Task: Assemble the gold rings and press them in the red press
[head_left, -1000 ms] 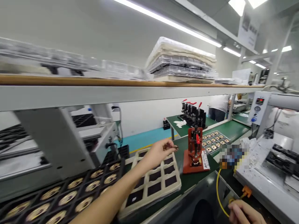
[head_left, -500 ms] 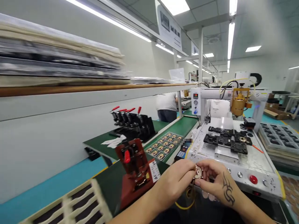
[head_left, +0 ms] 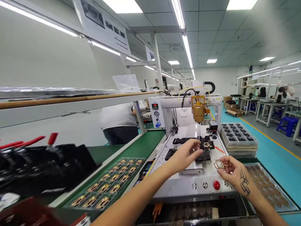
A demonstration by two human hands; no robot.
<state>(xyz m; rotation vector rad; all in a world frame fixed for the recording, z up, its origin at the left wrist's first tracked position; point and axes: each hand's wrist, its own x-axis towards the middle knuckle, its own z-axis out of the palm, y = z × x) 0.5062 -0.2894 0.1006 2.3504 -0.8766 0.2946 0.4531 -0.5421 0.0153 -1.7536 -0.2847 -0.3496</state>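
Between the thumb and fingers of my right hand [head_left: 232, 174] is a round watch case [head_left: 219, 164] with a gold-coloured rim and a pale disc in the middle. It is held above the front right of the machine's white bed [head_left: 162, 180]. My left hand [head_left: 185, 155] reaches over the black fixture [head_left: 204, 154] on that bed, fingers apart and nothing visible in them. Another gold-rimmed watch case [head_left: 207, 144] sits in the fixture, just right of my left fingertips. My left hand covers part of the fixture.
A dispensing head [head_left: 198, 111] hangs above the bed. A red button [head_left: 216, 185] is on the machine front. Left lies a tray of gold parts [head_left: 104, 177]; right, a tray of round discs [head_left: 268, 183] and stacked trays [head_left: 240, 139]. A person [head_left: 119, 121] stands beyond the belt.
The view has turned right. My hands, together at the watch case before, have parted: the left has moved out over the fixture, while the right keeps the watch case.
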